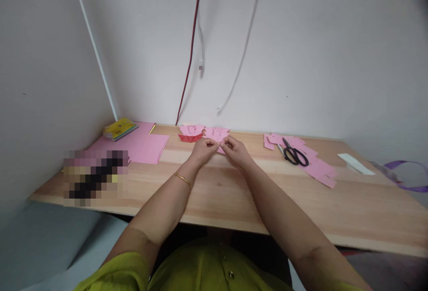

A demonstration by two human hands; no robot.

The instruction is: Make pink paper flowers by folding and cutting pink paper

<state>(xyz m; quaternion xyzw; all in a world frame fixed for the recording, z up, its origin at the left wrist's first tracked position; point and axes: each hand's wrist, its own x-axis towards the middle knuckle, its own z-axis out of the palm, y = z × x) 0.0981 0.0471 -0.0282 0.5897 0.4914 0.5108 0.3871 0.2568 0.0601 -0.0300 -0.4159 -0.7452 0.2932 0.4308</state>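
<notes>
Over the wooden table, my left hand (204,151) and my right hand (236,151) meet close together, fingertips pinched. Between them is a small piece of pink paper (220,150), mostly covered by my fingers. Just beyond my hands lie pink paper cut-outs (217,133) with jagged edges and cut or creased middles. Another pink cut-out (191,129) sits to their left. In front of that one rests a red folded paper piece (190,138) with a zigzag pattern, close to my left hand.
Black-handled scissors (295,156) lie among pink paper scraps (323,170) on the right. Farther right are a white strip (356,164) and a purple strap (406,164). Pink sheets (147,148) and a yellow packet (121,127) occupy the left. Cables (192,41) hang along the wall.
</notes>
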